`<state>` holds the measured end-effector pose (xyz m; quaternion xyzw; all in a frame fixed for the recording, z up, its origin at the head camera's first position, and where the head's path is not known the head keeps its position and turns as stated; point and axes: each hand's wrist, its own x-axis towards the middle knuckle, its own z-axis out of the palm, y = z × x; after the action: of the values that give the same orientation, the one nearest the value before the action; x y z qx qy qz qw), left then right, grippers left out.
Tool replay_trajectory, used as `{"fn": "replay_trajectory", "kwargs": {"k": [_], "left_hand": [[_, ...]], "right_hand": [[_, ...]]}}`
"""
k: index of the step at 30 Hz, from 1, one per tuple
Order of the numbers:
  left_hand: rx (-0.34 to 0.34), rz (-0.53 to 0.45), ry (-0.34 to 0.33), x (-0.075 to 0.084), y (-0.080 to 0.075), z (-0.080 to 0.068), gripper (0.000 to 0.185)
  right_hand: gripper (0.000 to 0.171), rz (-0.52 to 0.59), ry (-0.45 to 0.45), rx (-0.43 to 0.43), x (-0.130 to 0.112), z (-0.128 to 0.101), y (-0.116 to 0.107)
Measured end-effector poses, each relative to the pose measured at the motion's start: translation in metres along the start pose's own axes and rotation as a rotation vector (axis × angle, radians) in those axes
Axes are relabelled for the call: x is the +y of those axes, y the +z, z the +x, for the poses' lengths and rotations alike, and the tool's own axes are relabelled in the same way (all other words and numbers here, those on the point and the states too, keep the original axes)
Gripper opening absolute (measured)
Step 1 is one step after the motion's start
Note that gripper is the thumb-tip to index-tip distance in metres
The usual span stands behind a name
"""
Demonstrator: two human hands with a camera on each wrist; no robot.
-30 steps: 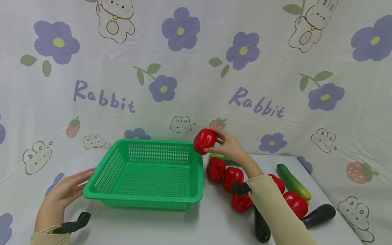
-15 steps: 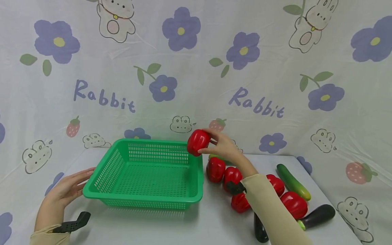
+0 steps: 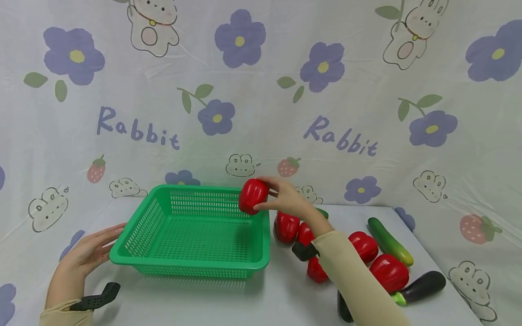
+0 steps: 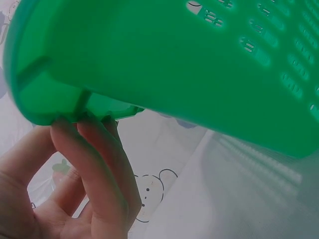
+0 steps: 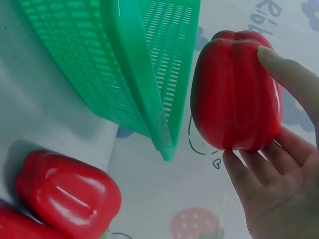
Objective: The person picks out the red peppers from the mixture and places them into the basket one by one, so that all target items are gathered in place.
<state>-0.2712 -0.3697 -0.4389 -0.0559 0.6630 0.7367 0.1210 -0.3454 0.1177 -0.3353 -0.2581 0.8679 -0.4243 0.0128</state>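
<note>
Red pepper [image 3: 253, 196]: shifted leftward since a second ago, now held above the far right corner of the green basket [image 3: 191, 262], pinched between thumb and fingers of right hand [image 3: 285, 199]. Left hand [image 3: 87, 251]: fingers straight, touching basket's left rim, steadying. Advised: carry past rim over mesh floor, lower before loosening pinch; spare peppers [image 3: 287, 226] just beside the basket's right wall.
</note>
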Motion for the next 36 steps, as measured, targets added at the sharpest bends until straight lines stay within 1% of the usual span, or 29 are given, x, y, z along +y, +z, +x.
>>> {"fn": "replay_trajectory", "kwargs": {"k": [10,16,21,24,30,36], "left_hand": [[-0.007,-0.01,0.005,-0.001,0.0,0.0,0.02],[-0.014,-0.013,0.009,-0.001,0.001,0.001,0.02],[-0.017,-0.006,0.014,-0.001,0.001,0.0,0.02],[-0.017,-0.007,0.016,-0.001,0.001,0.0,0.02],[-0.014,-0.009,0.014,-0.001,0.001,0.0,0.02],[-0.015,-0.023,0.014,-0.001,0.0,-0.001,0.02]], "right_hand": [[0.072,-0.005,0.018,-0.06,-0.003,0.004,0.01],[0.072,-0.047,0.017,-0.086,-0.005,0.005,0.014],[0.073,-0.074,0.042,-0.118,-0.005,0.005,0.017],[0.073,-0.079,0.056,-0.142,-0.004,0.006,0.018],[0.069,-0.09,0.047,-0.202,-0.004,0.008,0.021],[0.07,-0.119,0.069,-0.271,-0.004,0.011,0.024]]}}
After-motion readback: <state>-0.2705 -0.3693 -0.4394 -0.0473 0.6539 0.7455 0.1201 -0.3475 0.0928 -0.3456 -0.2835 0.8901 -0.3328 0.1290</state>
